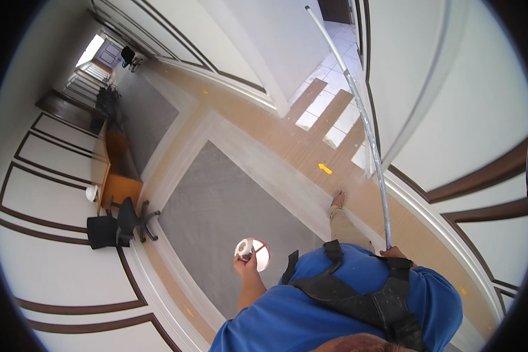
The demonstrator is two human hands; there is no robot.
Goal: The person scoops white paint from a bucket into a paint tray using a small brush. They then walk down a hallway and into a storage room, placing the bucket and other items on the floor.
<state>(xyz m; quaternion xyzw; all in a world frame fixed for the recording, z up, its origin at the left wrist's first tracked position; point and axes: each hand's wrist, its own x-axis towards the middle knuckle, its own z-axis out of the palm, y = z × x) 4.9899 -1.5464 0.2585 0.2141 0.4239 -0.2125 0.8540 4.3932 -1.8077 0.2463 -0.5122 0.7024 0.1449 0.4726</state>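
I look down from well above the floor, over my blue shirt and the black straps of a harness. My left hand (244,263) is closed around a small round white device (253,254) with a thin red ring or band at its edge; it looks like a ceiling smoke detector, though I cannot be sure of that. I hold it out in front of my chest, over the grey carpet (229,205) far below.

My right hand (395,253) is clamped on the lower end of a long grey metal pole (366,126) that runs up and away from me, past a white wall panel with dark trim, toward a white tiled floor (328,94) beyond a doorway. One of my legs and a foot (337,198) show on the tan wooden strip of floor, near a yellow arrow marker (325,169).

To my left, well apart from me, a black office chair (118,224) stands beside a wooden desk (118,170) against the wall.

I judge the main risk to be a drop: my hold on the round device is one-handed, and a slip would send it to the carpet. The pole is long and held only at its end, so a small twist of my wrist could swing its far tip into the wall or the door frame. With both hands busy, I have none free to steady myself.
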